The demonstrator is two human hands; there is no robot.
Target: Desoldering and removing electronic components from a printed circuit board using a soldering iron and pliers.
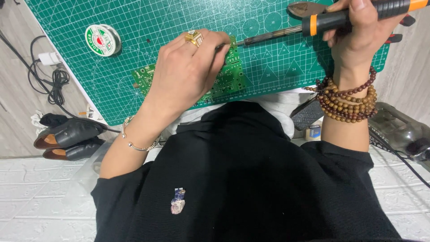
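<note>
Soldering iron (313,24) held over a green circuit board (224,74) on a cutting mat (179,27).

The right hand (358,33) is curled tight around the iron's black-and-orange grip, probably so the hot end stays well away from the fingers. Its long axis runs nearly level across the view, tip pointing toward the person's left and dipping slightly to the board's upper edge. The left hand (190,71) lies over the board with fingers pressed together and bent down, seemingly pinning it flat against the mat; whether it also pinches something at the tip I cannot tell. The board sits near the mat's near edge, close to the body, its longer side roughly parallel to the iron. A solder spool (103,40) rests apart on the mat; pliers (309,8) lie behind the iron.
</note>
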